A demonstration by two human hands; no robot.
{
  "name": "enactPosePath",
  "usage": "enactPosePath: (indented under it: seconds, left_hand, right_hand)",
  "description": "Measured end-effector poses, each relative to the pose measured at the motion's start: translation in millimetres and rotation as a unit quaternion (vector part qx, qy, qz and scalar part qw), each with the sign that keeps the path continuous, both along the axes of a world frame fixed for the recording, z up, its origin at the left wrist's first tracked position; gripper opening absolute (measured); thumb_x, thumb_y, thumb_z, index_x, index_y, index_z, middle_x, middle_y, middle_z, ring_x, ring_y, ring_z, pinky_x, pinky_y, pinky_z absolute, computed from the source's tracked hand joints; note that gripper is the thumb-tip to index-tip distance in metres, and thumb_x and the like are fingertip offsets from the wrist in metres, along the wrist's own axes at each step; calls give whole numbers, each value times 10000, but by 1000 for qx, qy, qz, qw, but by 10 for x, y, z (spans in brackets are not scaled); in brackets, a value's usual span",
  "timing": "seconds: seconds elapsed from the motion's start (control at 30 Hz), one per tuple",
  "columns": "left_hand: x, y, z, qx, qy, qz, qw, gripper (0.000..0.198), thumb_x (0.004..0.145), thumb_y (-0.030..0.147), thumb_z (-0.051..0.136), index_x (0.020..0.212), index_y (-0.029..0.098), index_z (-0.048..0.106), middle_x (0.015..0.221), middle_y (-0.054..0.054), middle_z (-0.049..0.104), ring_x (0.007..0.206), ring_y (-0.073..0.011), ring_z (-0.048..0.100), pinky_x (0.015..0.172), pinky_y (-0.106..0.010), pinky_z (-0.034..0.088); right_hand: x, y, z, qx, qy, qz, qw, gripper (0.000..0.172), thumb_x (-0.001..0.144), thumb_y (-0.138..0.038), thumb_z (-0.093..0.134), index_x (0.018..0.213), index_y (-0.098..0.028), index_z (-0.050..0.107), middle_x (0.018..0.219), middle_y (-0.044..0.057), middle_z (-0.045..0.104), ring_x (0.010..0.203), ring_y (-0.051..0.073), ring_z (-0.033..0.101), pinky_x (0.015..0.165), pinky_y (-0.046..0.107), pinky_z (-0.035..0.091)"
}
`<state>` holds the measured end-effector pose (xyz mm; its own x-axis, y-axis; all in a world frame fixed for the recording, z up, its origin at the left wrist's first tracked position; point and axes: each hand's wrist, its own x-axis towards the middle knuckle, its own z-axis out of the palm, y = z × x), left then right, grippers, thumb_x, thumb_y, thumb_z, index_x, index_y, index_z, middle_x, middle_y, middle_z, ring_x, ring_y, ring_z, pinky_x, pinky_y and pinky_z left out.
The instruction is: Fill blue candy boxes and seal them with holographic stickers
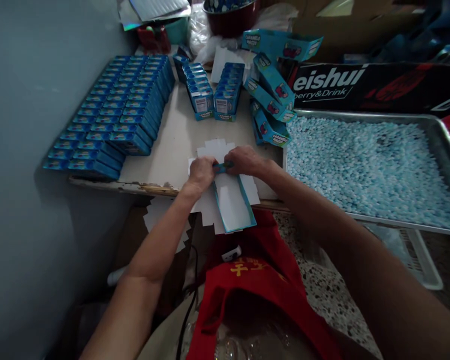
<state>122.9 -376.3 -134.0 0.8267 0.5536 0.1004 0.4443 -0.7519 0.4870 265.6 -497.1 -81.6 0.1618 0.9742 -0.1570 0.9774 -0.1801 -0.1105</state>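
Note:
A blue cardboard tray (234, 205) with a white inside lies partly folded near the table's front edge, its near end raised. At its far end my left hand (201, 172) grips the left corner with curled fingers. My right hand (243, 160) pinches the same end from the right, close to the left one. Beneath the tray spread flat white card blanks (206, 207) with stepped edges, some sticking out past the table edge. The fingertips partly hide the end flap between them.
Blue small boxes (112, 115) stand in rows at the left. Two filled display trays (225, 95) sit ahead, beside stacked folded trays (272, 95). At right, a metal tray (371, 160) holds blue-white pieces, before a black carton (360, 87). The wooden table edge (161, 190) is chipped.

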Motion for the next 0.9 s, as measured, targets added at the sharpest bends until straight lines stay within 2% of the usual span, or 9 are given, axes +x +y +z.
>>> enactPosePath:
  seconds: [0.07,0.2,0.47,0.57,0.63,0.7,0.77,0.83,0.9]
  left_hand:
    - [37,88,34,15,28,-41,999,57,748,186,809,752,239,789,733,-67,734,761,-268,702,790,-391,564]
    - [11,133,49,41,7,-99,994,107,749,143,768,806,230,797,808,-73,755,824,-259,706,832,-380,558]
    - [78,125,47,31,34,-86,995,87,744,141,753,793,212,769,791,-76,721,874,-299,710,884,-424,542]
    - [-17,74,147,38,15,-61,997,31,803,188,757,816,216,762,831,-88,722,883,-295,700,879,-424,550]
    - [-172,38,275,63,-22,-62,996,57,870,225,714,899,220,762,949,-109,733,985,-306,688,938,-444,546]
    - [-351,34,423,94,-36,-114,988,151,914,206,634,1002,235,753,1062,-114,730,1099,-310,656,1022,-472,522]
    - [-485,70,549,102,-5,-217,971,278,892,117,564,1063,247,741,1123,-106,725,1158,-297,631,1079,-480,494]
    - [-531,126,617,91,39,-329,939,382,833,35,530,1076,248,734,1154,-98,723,1168,-275,629,1100,-458,480]
    - [-490,175,622,79,65,-408,907,372,806,6,536,1015,247,727,1119,-89,727,1132,-251,640,1091,-415,478]
  right_hand:
    - [24,49,58,-20,-15,31,999,235,909,-278,677,1058,-176,826,994,132,791,1001,280,722,778,322,444]
    - [60,141,115,-47,-26,72,996,205,879,-224,676,1006,-168,826,954,135,790,964,291,718,775,336,439]
    - [-34,213,-144,-17,-53,57,997,234,915,-236,649,1069,-131,791,1006,167,788,1006,308,719,838,353,466]
    - [-76,203,-114,-9,-54,55,997,223,949,-227,617,1052,-125,787,1006,182,789,980,301,730,840,361,469]
    - [-87,189,-73,-7,-51,61,997,224,978,-220,590,1041,-128,784,1013,188,789,968,293,732,839,362,466]
    - [-90,181,-43,-6,-46,64,997,220,993,-217,585,1040,-135,783,1018,183,789,975,285,731,842,356,462]
    - [-94,188,-24,-4,-47,66,997,214,991,-206,587,1029,-136,786,1014,178,788,982,280,728,845,354,459]
    - [-106,212,-11,-5,-52,77,996,224,980,-184,577,1006,-130,793,1001,182,788,969,279,727,843,359,456]
    - [-122,240,-5,-7,-60,96,993,240,962,-157,565,989,-124,801,994,189,790,956,281,730,841,368,457]
